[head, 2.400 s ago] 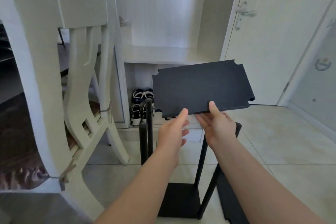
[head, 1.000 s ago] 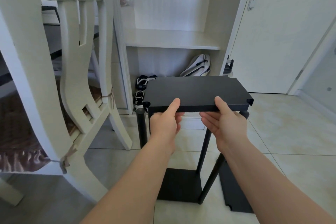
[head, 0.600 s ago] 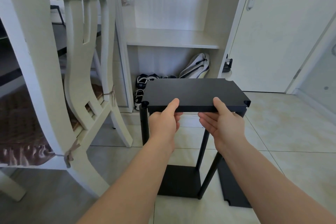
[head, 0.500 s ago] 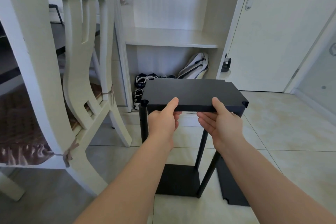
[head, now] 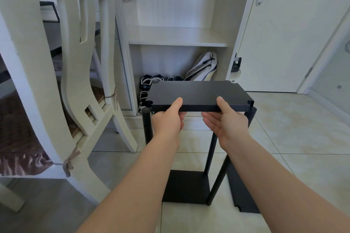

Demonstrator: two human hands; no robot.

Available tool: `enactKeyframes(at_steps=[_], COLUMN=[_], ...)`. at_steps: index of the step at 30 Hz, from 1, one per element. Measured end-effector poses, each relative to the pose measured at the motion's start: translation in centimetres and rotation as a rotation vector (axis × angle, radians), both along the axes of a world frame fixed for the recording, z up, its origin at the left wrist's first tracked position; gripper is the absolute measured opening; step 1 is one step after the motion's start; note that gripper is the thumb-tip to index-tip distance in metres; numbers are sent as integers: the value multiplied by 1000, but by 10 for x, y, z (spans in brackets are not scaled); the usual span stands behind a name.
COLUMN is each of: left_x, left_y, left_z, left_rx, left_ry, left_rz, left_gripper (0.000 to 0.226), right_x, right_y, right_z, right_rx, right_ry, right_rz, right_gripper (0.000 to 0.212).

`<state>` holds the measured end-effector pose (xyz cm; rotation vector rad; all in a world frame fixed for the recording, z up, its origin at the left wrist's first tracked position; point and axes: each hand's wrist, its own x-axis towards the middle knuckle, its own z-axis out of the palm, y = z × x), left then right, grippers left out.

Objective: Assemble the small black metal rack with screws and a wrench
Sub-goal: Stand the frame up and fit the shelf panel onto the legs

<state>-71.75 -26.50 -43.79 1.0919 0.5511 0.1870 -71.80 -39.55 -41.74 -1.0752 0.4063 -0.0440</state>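
We held the black shelf panel (head: 197,92) level at 12 o'clock from both hands, long axis running 9 to 3, the left hand (head: 168,122) and right hand (head: 226,121) each pinching its near edge, thumb on top, notched corners just above the upright posts (head: 147,122).

A cream wooden chair (head: 75,73) stands at the left. Far off, shoes (head: 146,83) and a pale bag (head: 203,68) sit under a shelf (head: 178,38), a white door (head: 287,30) to the right.
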Motion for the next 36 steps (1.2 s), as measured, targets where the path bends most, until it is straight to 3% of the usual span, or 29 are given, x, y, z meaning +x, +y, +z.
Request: enactKeyframes(at_steps=[22,36], left_x=[3,7], left_y=[6,2], left_z=[-10,-41], left_rx=[41,-31], left_ry=[14,202], left_rz=[29,16], left_gripper=[21,25], right_x=[14,20], right_y=[2,-4], right_z=[-15,-46], right_rx=[55,-9], right_ry=[73,175], right_rz=[109,134], right_gripper=[26,32])
